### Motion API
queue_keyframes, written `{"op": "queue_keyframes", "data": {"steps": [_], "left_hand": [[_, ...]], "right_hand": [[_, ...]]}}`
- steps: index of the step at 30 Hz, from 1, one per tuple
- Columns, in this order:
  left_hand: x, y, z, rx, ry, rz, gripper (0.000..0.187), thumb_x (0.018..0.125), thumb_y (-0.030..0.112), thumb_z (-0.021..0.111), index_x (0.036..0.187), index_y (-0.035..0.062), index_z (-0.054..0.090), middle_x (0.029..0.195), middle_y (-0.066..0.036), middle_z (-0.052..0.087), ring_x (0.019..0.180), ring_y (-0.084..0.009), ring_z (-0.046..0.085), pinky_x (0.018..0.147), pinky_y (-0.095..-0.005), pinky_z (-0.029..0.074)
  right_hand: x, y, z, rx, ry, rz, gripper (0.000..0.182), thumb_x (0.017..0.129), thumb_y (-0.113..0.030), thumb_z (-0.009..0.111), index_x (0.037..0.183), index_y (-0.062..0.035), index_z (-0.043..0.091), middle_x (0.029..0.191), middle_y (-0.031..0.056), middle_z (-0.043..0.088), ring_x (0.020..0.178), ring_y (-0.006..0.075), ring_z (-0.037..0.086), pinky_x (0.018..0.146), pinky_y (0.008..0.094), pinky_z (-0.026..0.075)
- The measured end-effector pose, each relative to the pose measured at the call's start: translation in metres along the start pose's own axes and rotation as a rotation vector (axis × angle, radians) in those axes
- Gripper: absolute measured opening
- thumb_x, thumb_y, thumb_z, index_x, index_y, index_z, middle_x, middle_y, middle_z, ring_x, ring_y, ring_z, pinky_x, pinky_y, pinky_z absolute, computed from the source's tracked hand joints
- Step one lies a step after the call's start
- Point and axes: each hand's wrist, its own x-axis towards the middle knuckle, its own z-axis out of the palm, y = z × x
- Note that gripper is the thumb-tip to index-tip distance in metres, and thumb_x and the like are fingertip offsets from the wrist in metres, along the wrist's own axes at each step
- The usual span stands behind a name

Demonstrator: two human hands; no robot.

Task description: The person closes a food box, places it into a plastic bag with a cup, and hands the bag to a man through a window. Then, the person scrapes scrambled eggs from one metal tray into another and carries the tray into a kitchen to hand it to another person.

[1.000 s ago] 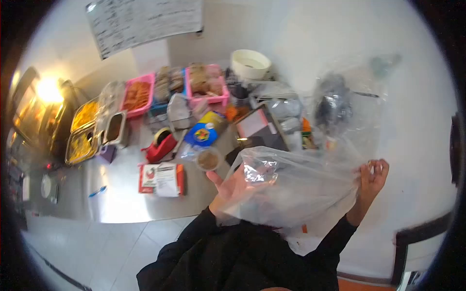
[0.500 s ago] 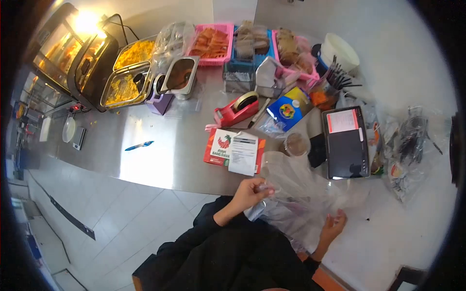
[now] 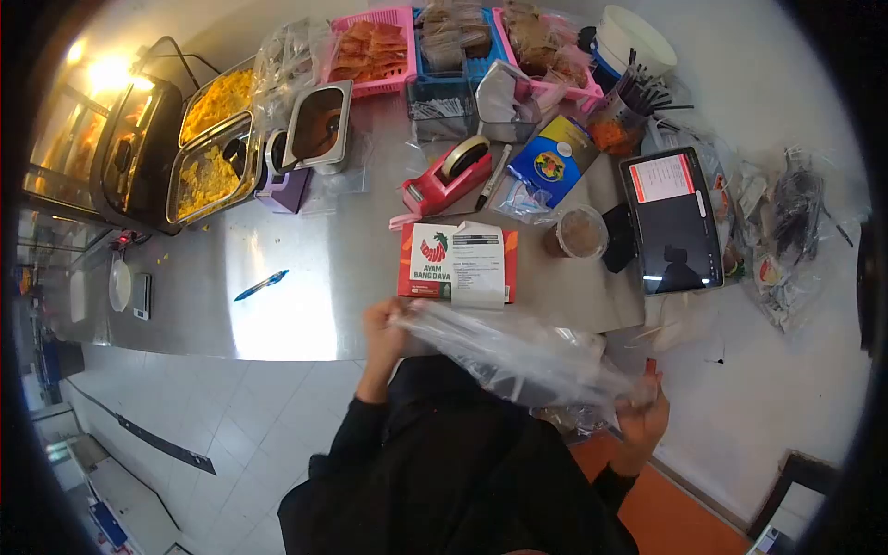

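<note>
A clear plastic bag (image 3: pixel 518 347) is stretched between my two hands in front of my body, blurred by motion. My left hand (image 3: pixel 383 331) is closed on one end of it, close to the counter's front edge. At the lower right, my right hand (image 3: pixel 642 412) grips the opposite end with its fingers bent. Just beyond the bag sits a red and white food box (image 3: pixel 430 264), with a printed receipt (image 3: pixel 478 265) lying over its right part. A lidded clear cup (image 3: pixel 580 233) with brown contents stands to the right of the box.
A tablet (image 3: pixel 673 222) leans on its stand at the right. Behind the box are a red tape dispenser (image 3: pixel 444 185), a marker (image 3: pixel 495 176) and a blue-yellow pack (image 3: pixel 552 165). A blue pen (image 3: pixel 262 285) lies left, near trays of yellow food (image 3: pixel 208 180).
My left hand has moved left and up, and my right hand has closed on the bag. The bag is now pulled out lengthwise between them. The camera view has shifted slightly.
</note>
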Motion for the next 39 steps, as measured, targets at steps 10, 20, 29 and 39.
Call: {"op": "queue_keyframes", "data": {"steps": [10, 20, 29, 39], "left_hand": [[-0.053, 0.045, 0.099, 0.328, -0.765, 0.632, 0.041, 0.058, 0.006, 0.063, 0.095, 0.0057, 0.045, 0.088, -0.013, 0.049, 0.085, -0.0283, 0.048, 0.071, -0.0331, 0.04], [-0.047, 0.047, 0.085, -0.903, -0.934, -0.741, 0.043, 0.068, -0.002, 0.049, 0.109, -0.0017, 0.037, 0.091, -0.01, 0.05, 0.083, -0.0211, 0.052, 0.076, -0.0302, 0.041], [-0.038, 0.08, 0.001, 1.168, -0.277, 0.418, 0.058, 0.058, 0.0, 0.061, 0.11, 0.0047, 0.035, 0.092, -0.017, 0.046, 0.085, -0.0326, 0.046, 0.076, -0.0369, 0.039], [-0.074, -0.155, 0.125, 0.889, -0.805, 0.785, 0.028, 0.073, 0.016, 0.044, 0.098, 0.0092, 0.053, 0.102, -0.014, 0.048, 0.086, -0.031, 0.051, 0.073, -0.0426, 0.04]], "right_hand": [[0.013, 0.038, 0.036, -1.347, -0.108, -0.668, 0.011, 0.08, -0.017, 0.047, 0.08, -0.0056, 0.049, 0.067, 0.0061, 0.046, 0.057, 0.0156, 0.045, 0.051, 0.0285, 0.038], [0.067, 0.057, 0.002, -2.138, -0.072, -0.735, 0.028, 0.077, -0.013, 0.05, 0.103, -0.006, 0.048, 0.114, 0.0163, 0.041, 0.106, 0.0347, 0.036, 0.09, 0.042, 0.026], [0.096, 0.066, -0.007, -2.774, -0.337, -0.701, 0.038, 0.073, -0.013, 0.045, 0.109, -0.0218, 0.048, 0.131, 0.012, 0.021, 0.121, 0.0303, 0.017, 0.096, 0.046, 0.013], [0.098, -0.013, 0.037, -2.807, -0.333, -0.977, 0.032, 0.068, -0.015, 0.047, 0.097, -0.0007, 0.051, 0.108, 0.0152, 0.046, 0.105, 0.0261, 0.04, 0.089, 0.0401, 0.027]]}}
